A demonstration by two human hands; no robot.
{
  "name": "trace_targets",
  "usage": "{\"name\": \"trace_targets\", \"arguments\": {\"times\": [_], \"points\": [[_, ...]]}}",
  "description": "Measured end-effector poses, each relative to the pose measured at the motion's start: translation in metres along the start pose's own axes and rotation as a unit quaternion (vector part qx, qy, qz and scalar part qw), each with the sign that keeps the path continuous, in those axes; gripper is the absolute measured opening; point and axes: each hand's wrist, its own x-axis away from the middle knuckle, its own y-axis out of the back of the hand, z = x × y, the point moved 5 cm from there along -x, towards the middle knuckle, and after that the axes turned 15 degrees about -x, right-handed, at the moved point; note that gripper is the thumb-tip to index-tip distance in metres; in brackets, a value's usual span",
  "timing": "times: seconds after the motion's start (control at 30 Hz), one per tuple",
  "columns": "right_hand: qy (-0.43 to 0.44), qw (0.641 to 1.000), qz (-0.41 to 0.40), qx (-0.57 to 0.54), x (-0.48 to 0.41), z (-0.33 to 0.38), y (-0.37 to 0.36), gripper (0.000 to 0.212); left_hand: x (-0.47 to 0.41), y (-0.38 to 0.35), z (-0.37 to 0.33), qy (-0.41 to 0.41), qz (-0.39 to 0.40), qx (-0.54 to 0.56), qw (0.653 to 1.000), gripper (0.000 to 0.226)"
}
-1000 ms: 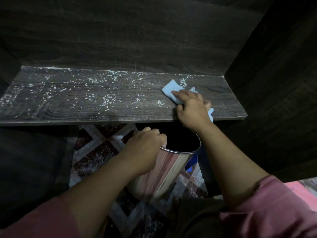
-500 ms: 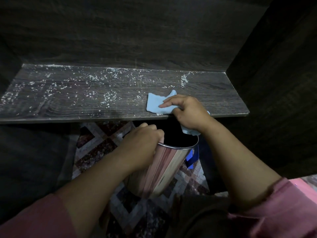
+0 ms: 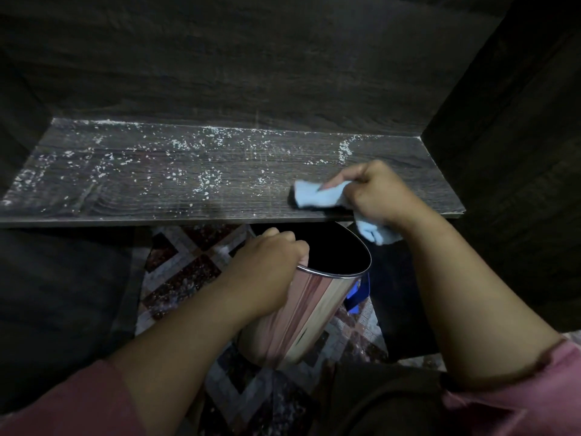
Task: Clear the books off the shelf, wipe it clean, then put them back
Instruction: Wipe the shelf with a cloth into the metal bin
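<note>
Shelf: dark wood-grain board running the full width of the alcove. Far edge butts against the back panel; right end meets the side wall. Near edge is a thin straight lip with open space below it.

White specks lie scattered over the left and middle of the board, thickest along the far edge, with a short dense streak far right near the back corner.

Blue cloth: its left part lies flat on the board just inside the near edge, right of centre. Its tail hangs off the lip, above the bin mouth.

Right hand: fingers curled tight round the bunched cloth, knuckles up, sitting at the near edge. A long run of board to its left, a short run to its right before the side wall.

Left hand: fingers hooked over the rim of a shiny metal bin, gripping it on the left side. The bin is tilted, its mouth just under the lip and below the cloth's tail.

Beyond the bin: patterned floor tiles, a blue object beside the bin's right wall, too hidden to identify. Pink sleeves at the near corners.
</note>
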Motion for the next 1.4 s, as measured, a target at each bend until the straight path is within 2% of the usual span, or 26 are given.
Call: {"name": "trace_targets", "arguments": {"times": [0.1, 0.17, 0.33, 0.53, 0.77, 0.87, 1.0, 1.07, 1.13, 1.4], "points": [[0.097, 0.974, -0.179, 0.095, -0.013, -0.008, 0.022, 0.038, -0.001, -0.002, 0.002, 0.007, -0.003, 0.003, 1.0, 0.03], [0.126, 0.955, -0.222, 0.15, -0.021, -0.024, 0.024, 0.046, -0.002, -0.003, 0.003, 0.006, -0.003, 0.002, 1.0, 0.03], [0.077, 0.968, -0.173, 0.167, -0.035, -0.043, 0.005, 0.051, -0.002, -0.002, 0.003, 0.0, -0.009, -0.001, 1.0, 0.032], [0.118, 0.97, -0.081, 0.198, -0.04, -0.03, -0.011, 0.063, -0.002, -0.003, 0.001, 0.002, -0.01, -0.004, 1.0, 0.03], [0.17, 0.969, 0.001, 0.182, -0.02, -0.02, -0.027, 0.051, 0.0, 0.0, -0.001, -0.01, -0.019, -0.016, 1.0, 0.028], [0.17, 0.973, -0.012, 0.154, -0.014, -0.023, -0.028, 0.049, 0.002, 0.001, -0.002, -0.014, -0.023, -0.017, 0.999, 0.027], [0.129, 0.952, -0.06, 0.269, -0.023, -0.032, -0.031, 0.062, 0.005, 0.004, -0.002, -0.016, -0.037, -0.018, 0.999, 0.027], [0.107, 0.952, -0.041, 0.282, -0.025, -0.032, -0.034, 0.052, 0.006, 0.005, -0.002, -0.019, -0.041, -0.027, 0.999, 0.027], [0.133, 0.956, -0.04, 0.258, -0.02, -0.028, -0.035, 0.045, 0.007, 0.005, -0.002, -0.021, -0.042, -0.032, 0.998, 0.027], [0.225, 0.943, -0.011, 0.243, 0.008, -0.033, -0.043, 0.037, 0.013, 0.004, -0.014, -0.04, -0.064, -0.076, 0.994, 0.023]]}}
